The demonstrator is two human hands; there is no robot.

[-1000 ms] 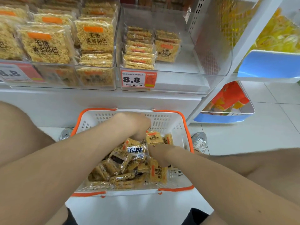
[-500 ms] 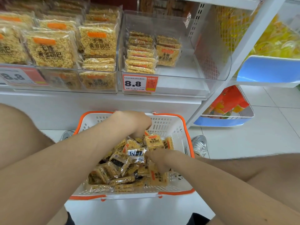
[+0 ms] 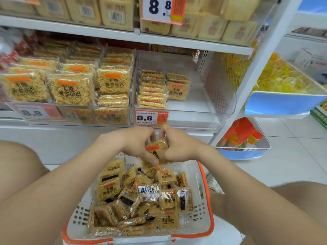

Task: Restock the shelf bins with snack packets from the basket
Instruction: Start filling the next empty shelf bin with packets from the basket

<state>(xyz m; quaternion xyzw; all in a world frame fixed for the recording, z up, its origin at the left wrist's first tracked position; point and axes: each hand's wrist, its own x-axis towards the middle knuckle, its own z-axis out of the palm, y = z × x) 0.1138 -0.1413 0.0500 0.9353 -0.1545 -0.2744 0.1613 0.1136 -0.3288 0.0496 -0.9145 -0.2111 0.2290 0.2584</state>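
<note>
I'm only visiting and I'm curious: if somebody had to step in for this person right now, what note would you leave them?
Left hand and right hand: both grip one bunch of snack packets, held above the basket's far end.
Basket: holds many loose packets.
Right-hand bin: two short stacks at its left side, the rest bare. The neighbouring bin looks full.
Done: a bunch picked up.
Left: set it in the right-hand bin, then probably carry on emptying the basket.

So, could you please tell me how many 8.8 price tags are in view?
3. Top tag on the upper shelf; left tag on the full bin; middle tag on the half-empty bin. An orange scrap at top left may be another.
</note>
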